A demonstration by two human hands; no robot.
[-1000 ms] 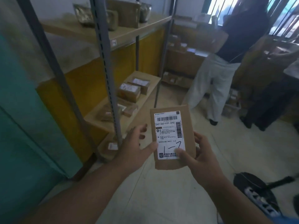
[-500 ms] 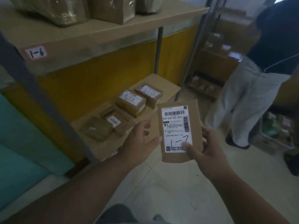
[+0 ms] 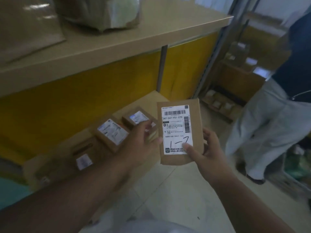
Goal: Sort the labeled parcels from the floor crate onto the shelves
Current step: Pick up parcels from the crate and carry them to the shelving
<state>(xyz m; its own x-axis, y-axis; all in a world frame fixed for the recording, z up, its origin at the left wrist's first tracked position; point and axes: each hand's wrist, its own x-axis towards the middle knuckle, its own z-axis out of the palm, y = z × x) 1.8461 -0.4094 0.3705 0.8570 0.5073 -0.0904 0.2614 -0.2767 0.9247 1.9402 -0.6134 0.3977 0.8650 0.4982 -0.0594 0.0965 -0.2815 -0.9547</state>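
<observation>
my right hand (image 3: 210,153) gripping flat parcel (image 3: 180,133), thumb on its label (image 3: 176,130) marked 1-7; my left hand (image 3: 143,142) at its left edge, fingers relaxed; parcel held upright over floor beside lower shelf (image 3: 148,101)

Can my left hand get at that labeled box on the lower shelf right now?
Probably yes. The left hand hovers just over the labeled box on the lower shelf, fingers loose, and only the right hand plainly grips the parcel.

Left hand (image 3: 143,145) apparently off parcel (image 3: 180,133), now reaching toward lower shelf (image 3: 70,148).
</observation>
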